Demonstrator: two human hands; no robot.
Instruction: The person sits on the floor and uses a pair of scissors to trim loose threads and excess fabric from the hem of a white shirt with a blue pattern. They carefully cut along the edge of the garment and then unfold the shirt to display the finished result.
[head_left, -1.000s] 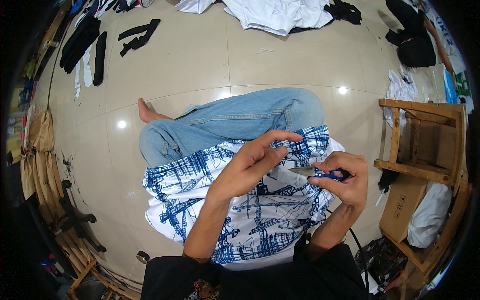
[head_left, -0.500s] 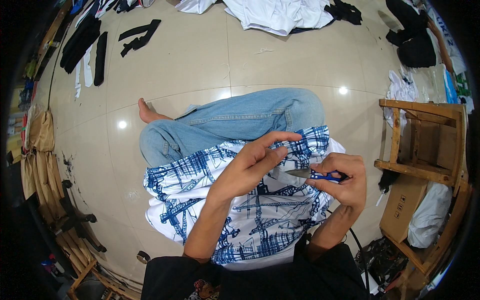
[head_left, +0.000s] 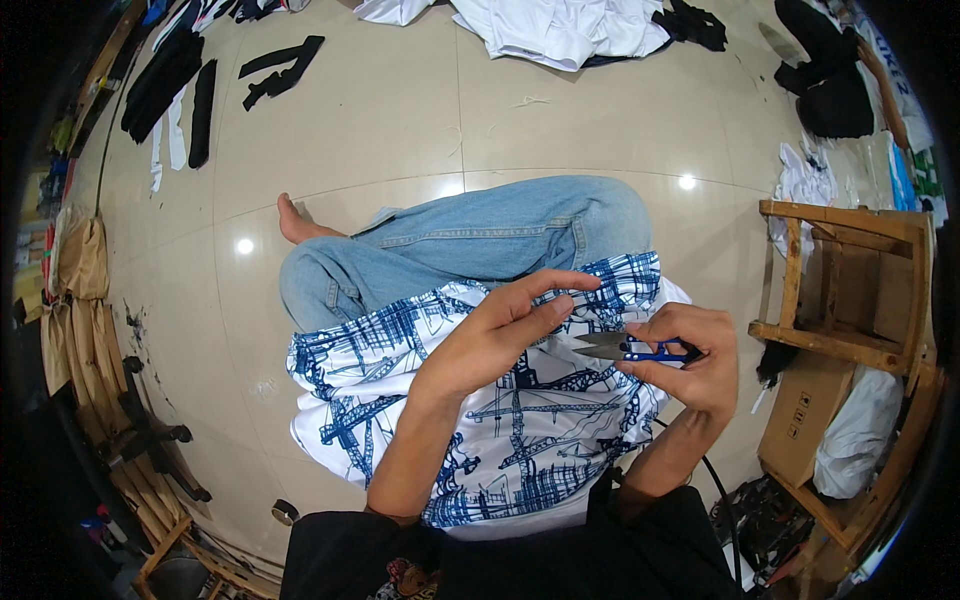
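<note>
And here I am with the printed garment [head_left: 520, 425] spread over my lap, white cloth covered in blue line drawings of cranes, its gathered edge lying up against my jeans [head_left: 470, 235]; my left hand [head_left: 493, 335] is on the upper part of it, index finger stretched out toward the right, thumb lying lower and apart from it; my other left fingers are hidden, so whether they clutch any cloth I cannot tell; over to my right hand [head_left: 692, 352], and it's pinching the thread snips [head_left: 632, 350] between thumb and fingers, blue handles tucked toward the palm; the metal blades point left, just above the cloth or touching it, I can't say which, and near my left thumb; my bare foot [head_left: 294, 222] shows on the tiled floor [head_left: 350, 150] out to the left; ahead, a heap of white clothing [head_left: 560, 30] lies at the far edge, a black strip [head_left: 285, 70] well to its left; over on the right stands a wooden frame [head_left: 830, 343], with a cardboard box [head_left: 803, 415] beside a white plastic bag [head_left: 857, 435] near it.
</note>
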